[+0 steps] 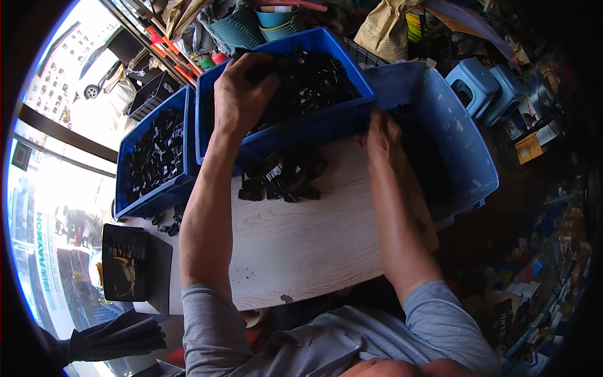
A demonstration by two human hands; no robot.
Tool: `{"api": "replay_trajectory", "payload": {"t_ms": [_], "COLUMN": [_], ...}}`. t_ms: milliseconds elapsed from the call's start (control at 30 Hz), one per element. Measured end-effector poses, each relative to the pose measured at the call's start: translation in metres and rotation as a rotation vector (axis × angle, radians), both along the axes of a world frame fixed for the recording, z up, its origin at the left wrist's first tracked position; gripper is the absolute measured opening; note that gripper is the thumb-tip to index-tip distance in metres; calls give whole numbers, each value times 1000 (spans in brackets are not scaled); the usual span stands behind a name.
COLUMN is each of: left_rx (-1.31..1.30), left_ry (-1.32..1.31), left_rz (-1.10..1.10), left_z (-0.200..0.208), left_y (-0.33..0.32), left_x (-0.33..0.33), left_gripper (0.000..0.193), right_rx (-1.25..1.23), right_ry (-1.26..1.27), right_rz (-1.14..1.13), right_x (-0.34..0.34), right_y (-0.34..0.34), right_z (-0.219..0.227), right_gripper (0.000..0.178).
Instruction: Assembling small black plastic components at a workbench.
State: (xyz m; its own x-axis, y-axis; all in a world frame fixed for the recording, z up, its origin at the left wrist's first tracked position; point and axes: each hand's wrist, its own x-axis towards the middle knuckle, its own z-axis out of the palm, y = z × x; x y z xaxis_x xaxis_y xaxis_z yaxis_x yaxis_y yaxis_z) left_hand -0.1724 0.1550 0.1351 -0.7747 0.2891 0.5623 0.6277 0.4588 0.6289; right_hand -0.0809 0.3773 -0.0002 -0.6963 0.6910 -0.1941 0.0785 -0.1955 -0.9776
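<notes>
A blue crate [286, 135] full of small black plastic parts [314, 72] sits in front of me, at the far side of the table. Inside its left part, my left hand [244, 88] is closed, fingers curled round dark pieces that look like the same black parts. My right hand [382, 135] is closed at the crate's near right corner; its fingers are partly hidden there. A loose pile of black parts [286, 176] lies on the table just below the crate.
Another blue crate [135, 204] of black parts stands to the left. On the right is a larger blue bin [468, 144] with dark contents. The pale wooden table [301, 245] has a dark box-like object [125, 261] at its left. Light blue stools [474, 88] stand beyond the bin.
</notes>
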Motion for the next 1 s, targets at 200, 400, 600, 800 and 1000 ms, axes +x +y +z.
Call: {"api": "replay_trajectory", "payload": {"t_ms": [200, 400, 600, 800, 1000], "left_rx": [71, -26, -202, -348, -358], "left_ry": [113, 451, 392, 303, 315], "left_rz": [27, 32, 62, 150, 154], "left_z": [8, -30, -81, -107, -113], "left_y": [-7, -19, -29, -29, -33], "left_x": [67, 112, 143, 144, 141], "left_gripper": [32, 34, 38, 48, 58], "right_rx": [32, -55, 48, -17, -20], "right_ry": [42, 13, -29, 45, 50], "right_rz": [49, -7, -45, -73, -40], "right_x": [-3, -4, 6, 5, 8], "right_y": [4, 6, -3, -4, -6], "right_z": [11, 7, 14, 8, 14], "right_gripper": [50, 48, 49, 50, 34]}}
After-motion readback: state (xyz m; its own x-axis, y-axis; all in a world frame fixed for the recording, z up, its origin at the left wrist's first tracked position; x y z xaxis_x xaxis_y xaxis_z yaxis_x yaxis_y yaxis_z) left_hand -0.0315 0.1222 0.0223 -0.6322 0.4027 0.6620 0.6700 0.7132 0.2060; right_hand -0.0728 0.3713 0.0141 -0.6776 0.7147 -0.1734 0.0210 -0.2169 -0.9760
